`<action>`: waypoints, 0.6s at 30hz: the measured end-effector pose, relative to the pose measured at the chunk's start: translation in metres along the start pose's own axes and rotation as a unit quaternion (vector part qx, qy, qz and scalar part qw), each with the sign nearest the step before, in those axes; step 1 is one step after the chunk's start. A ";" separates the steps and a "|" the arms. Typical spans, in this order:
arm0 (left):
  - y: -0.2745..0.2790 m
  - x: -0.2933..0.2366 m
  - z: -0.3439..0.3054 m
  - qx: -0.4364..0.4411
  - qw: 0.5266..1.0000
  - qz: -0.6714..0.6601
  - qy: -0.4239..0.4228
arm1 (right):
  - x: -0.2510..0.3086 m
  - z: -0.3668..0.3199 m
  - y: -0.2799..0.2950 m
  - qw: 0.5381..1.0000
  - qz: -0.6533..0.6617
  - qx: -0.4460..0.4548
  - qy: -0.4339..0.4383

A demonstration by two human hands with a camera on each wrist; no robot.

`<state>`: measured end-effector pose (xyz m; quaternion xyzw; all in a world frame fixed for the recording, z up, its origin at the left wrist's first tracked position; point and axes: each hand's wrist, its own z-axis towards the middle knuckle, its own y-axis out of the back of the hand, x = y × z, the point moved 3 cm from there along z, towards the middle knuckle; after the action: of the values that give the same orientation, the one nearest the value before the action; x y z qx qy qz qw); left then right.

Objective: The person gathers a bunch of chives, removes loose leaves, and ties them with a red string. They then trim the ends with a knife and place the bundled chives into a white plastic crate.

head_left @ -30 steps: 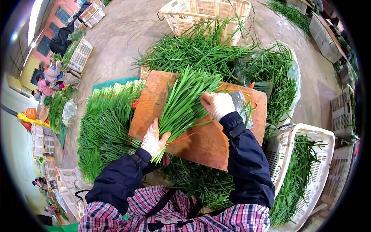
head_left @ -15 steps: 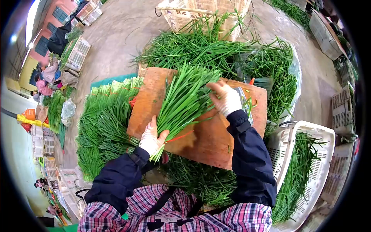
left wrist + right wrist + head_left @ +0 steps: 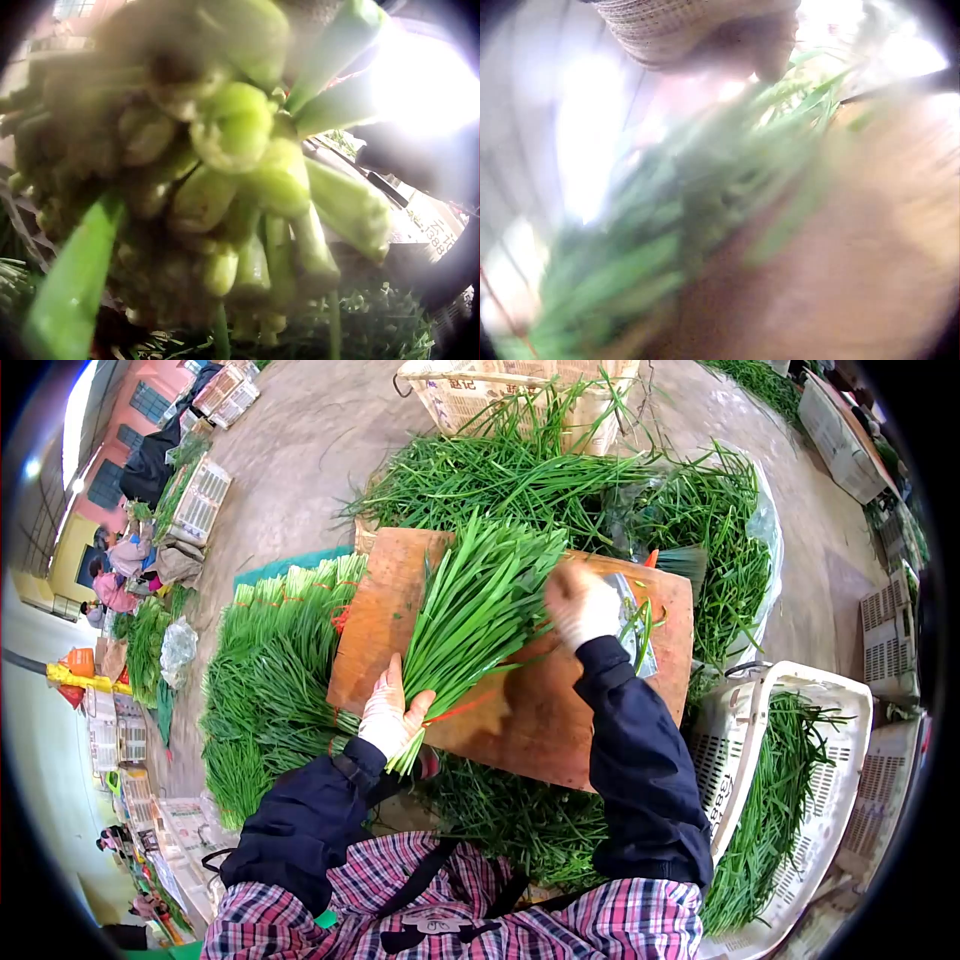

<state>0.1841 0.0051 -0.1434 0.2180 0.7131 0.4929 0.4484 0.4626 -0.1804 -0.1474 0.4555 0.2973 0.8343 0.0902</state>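
Observation:
A bundle of long green leafy stalks (image 3: 480, 595) lies slanted over a wooden board (image 3: 545, 725), leaf ends away from the body. The left hand (image 3: 392, 715), wrapped in whitish cloth, grips its stem end, thumb on top. A red tie (image 3: 462, 707) sticks out beside that thumb. In the left wrist view the cut stem ends (image 3: 232, 127) fill the picture. The right hand (image 3: 582, 603), wrapped too and blurred, is at the right side of the leaves; how its fingers lie is unclear. The right wrist view shows its wrapping (image 3: 697, 30) above blurred leaves (image 3: 660, 225).
Tied bundles (image 3: 280, 660) are stacked left of the board. Loose stalks (image 3: 500, 485) lie heaped behind it, and a white crate (image 3: 845, 760) with more stands at the right. A small packet (image 3: 640, 635) rests on the board's right part. People sit far left.
The right hand opened its fingers beside the leaves, then shifted slightly and blurred. The left hand kept its grip on the stems. The head view has shifted slightly.

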 end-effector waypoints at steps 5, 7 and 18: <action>0.001 -0.002 0.000 0.003 1.000 -0.016 0.004 | -0.014 0.019 0.041 0.981 0.155 -0.115 0.016; 0.000 -0.001 0.000 0.003 1.000 -0.021 0.004 | 0.003 -0.002 0.037 0.987 0.099 0.080 0.094; 0.002 -0.003 0.001 0.007 1.000 0.010 0.009 | 0.011 -0.038 -0.009 0.931 -0.186 0.245 0.197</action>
<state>0.1861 0.0036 -0.1406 0.2241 0.7185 0.4942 0.4350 0.4242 -0.1845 -0.1602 0.2265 0.5833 0.7770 0.0691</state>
